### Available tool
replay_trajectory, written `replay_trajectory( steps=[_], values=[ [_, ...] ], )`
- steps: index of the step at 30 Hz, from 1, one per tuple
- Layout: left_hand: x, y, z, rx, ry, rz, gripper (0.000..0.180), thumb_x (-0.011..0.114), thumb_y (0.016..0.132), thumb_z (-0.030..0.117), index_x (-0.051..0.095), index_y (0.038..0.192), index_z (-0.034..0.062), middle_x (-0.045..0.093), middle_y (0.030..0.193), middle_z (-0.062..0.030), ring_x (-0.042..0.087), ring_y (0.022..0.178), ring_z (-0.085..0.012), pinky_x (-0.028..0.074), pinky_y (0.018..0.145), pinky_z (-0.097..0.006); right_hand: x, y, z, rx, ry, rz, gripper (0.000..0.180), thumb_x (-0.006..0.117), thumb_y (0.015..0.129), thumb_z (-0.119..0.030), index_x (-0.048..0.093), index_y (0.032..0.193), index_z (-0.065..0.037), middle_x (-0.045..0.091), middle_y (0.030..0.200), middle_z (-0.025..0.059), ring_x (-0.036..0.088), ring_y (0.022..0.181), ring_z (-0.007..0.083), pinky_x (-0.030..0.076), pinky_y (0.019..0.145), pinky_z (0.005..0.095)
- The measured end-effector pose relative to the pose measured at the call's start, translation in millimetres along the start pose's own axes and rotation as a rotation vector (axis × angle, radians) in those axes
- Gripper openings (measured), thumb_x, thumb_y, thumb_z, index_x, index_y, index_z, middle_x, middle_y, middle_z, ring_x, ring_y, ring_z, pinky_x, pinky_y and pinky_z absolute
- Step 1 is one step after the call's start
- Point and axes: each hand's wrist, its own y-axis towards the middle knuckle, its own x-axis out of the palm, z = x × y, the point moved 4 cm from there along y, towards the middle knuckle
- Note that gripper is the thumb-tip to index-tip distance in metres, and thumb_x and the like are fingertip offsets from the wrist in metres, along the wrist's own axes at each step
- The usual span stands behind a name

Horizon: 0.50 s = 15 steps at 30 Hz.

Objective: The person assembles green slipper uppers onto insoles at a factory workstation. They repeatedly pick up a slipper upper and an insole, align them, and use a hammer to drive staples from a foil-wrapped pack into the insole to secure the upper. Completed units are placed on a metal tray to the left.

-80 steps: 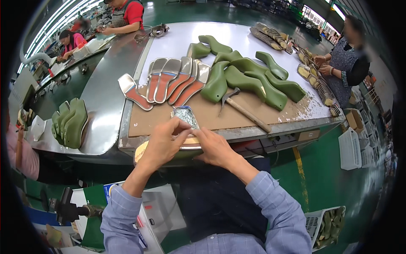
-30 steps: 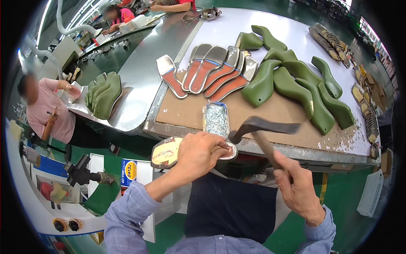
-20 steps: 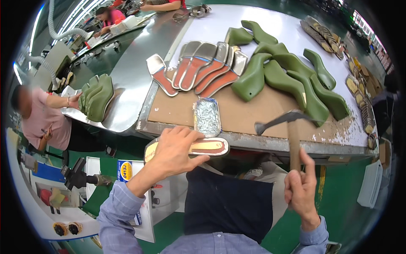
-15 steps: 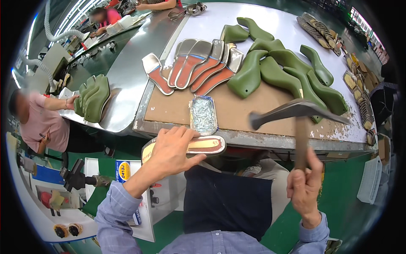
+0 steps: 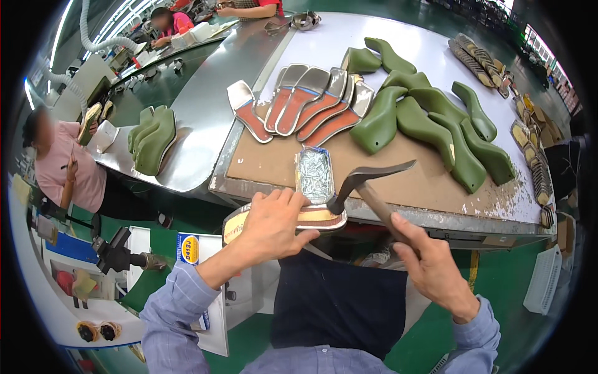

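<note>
My left hand is closed over a shoe last lying sole up at the table's front edge, a pale insole with a brown strip on it. Its fingers reach over the far side and the thumb lies along the near side. My right hand is wrapped round the wooden handle of a hammer. The hammer's dark face is down at the right end of the insole; whether it touches cannot be told. Just beyond the insole stands a small tray full of thin metal nails.
Several green shoe lasts lie on the right of the table. Left of them are several red-brown pieces with metal-plated ends. More lasts stand on a metal counter beside a co-worker. Stacked insoles line the right edge.
The hammer has swung down and left, from raised above the table to the insole's right end. The co-worker's hand has left the green lasts and now holds a sole-shaped piece.
</note>
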Motion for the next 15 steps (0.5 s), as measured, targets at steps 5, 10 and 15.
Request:
replay_trajectory(
  steps=[5, 10, 15],
  values=[
    [0.4, -7.6, 0.3, -0.027, -0.003, 0.017, 0.054, 0.078, 0.080, 0.045, 0.062, 0.116, 0.0088, 0.062, 0.099, -0.0074, 0.061, 0.097, -0.0262, 0.039, 0.081, -0.041, -50.9, -19.2, -21.0, -0.369, 0.027, 0.619, 0.058, 0.060, 0.099, -0.014, 0.034, 0.150, -0.008, 0.064, 0.092, 0.0142, 0.060, 0.075, 0.0233, 0.047, 0.064, 0.0311],
    [2.1, -2.3, 2.0, -0.018, -0.016, 0.021, 0.054, 0.079, 0.079, 0.045, 0.062, 0.115, 0.0077, 0.063, 0.101, -0.0084, 0.061, 0.099, -0.0268, 0.040, 0.082, -0.041, 8.6, -26.1, 8.8, -0.235, -0.117, 0.268, 0.055, 0.064, 0.098, -0.017, 0.043, 0.148, -0.011, 0.066, 0.083, 0.0196, 0.065, 0.065, 0.0278, 0.051, 0.056, 0.0362],
    [4.1, -5.9, 0.0, -0.023, -0.001, 0.032, 0.058, 0.079, 0.078, 0.048, 0.062, 0.115, 0.0067, 0.065, 0.102, -0.0092, 0.062, 0.100, -0.0271, 0.041, 0.084, -0.042, 9.1, -8.1, 9.9, -0.155, -0.091, 0.288, 0.046, 0.070, 0.090, -0.001, 0.062, 0.135, -0.009, 0.071, 0.108, 0.0219, 0.073, 0.091, 0.0344, 0.058, 0.076, 0.0386]
  ],
)
